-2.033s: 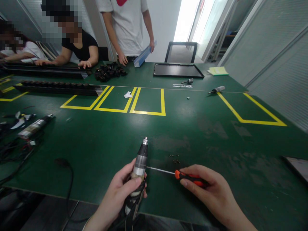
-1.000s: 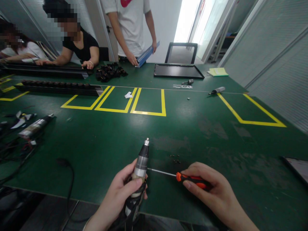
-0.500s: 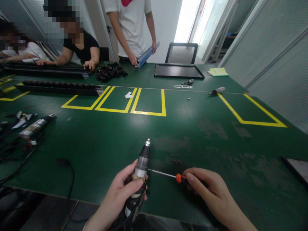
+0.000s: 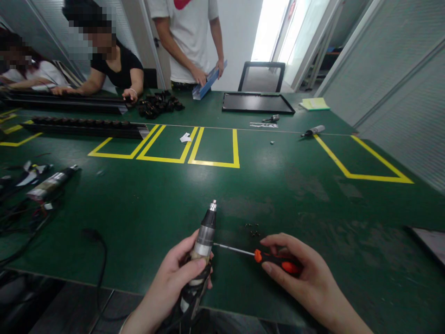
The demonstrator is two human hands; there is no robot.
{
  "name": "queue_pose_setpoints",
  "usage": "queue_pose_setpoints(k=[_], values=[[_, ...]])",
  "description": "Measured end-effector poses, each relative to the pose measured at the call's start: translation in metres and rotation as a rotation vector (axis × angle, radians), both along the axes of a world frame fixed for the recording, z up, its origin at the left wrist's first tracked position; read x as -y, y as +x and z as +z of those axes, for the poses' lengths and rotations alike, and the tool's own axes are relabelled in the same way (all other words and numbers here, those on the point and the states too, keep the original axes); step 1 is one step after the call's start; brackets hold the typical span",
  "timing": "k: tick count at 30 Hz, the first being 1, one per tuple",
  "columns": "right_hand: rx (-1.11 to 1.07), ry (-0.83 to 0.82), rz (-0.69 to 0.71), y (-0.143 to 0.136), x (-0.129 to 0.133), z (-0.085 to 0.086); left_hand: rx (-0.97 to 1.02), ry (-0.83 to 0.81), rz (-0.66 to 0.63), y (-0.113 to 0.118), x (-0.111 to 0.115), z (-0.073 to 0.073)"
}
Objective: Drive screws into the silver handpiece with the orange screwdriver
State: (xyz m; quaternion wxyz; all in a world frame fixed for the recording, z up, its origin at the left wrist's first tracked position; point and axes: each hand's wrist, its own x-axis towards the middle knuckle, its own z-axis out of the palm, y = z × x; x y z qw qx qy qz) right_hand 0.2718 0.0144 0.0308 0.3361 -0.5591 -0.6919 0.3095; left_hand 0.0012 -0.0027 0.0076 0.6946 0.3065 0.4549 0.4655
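Observation:
My left hand [image 4: 174, 273] is closed around an electric screwdriver [image 4: 204, 239], its silver tip pointing up and away from me. In my right hand [image 4: 302, 273] lies a screwdriver [image 4: 274, 261] with an orange-and-black handle, the thumb below the handle and the fingers curled over it. Its thin metal shaft reaches left, and the end of the shaft meets the side of the electric screwdriver's body. Just beyond the right hand, several small screws [image 4: 255, 233] lie loose on the green table [image 4: 264, 195].
Another electric screwdriver [image 4: 52, 183] lies among cables at left. A black plug cable [image 4: 102, 260] hangs over the front edge. Farther back are yellow tape outlines [image 4: 215, 164], a black tray [image 4: 259, 110], and a heap of black parts [image 4: 160, 104]. A co-worker holds a blue rail [image 4: 210, 82].
My right hand's fingers have loosened and shifted along the screwdriver, so more of its handle shows. My left hand has barely moved. Across the table, the co-worker's blue rail has shifted slightly left.

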Motion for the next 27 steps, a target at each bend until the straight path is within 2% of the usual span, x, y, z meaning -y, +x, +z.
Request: queue_pose_setpoints(k=[2, 6, 11, 18, 22, 27], values=[[0.015, 0.002, -0.008, 0.0004, 0.0003, -0.0002, 0.003, -0.003, 0.005, -0.0001, 0.0001, 0.0], [0.041, -0.031, 0.078, 0.0007, -0.0018, 0.0, 0.01, -0.008, -0.008, -0.0012, -0.0006, -0.0017], [0.172, -0.081, 0.151, -0.0037, -0.0041, 0.0046, 0.01, -0.01, -0.017, -0.0025, -0.0009, -0.0027], [0.078, -0.026, 0.108, -0.001, -0.0024, 0.0033, -0.009, -0.017, 0.012, -0.0005, 0.0004, 0.0006], [0.049, -0.011, 0.04, 0.0004, -0.0008, 0.0009, -0.003, -0.014, 0.013, -0.0006, -0.0003, -0.0017], [0.064, -0.021, 0.034, -0.0042, -0.0011, 0.0044, 0.014, -0.006, -0.005, -0.0021, -0.0005, -0.0053]])
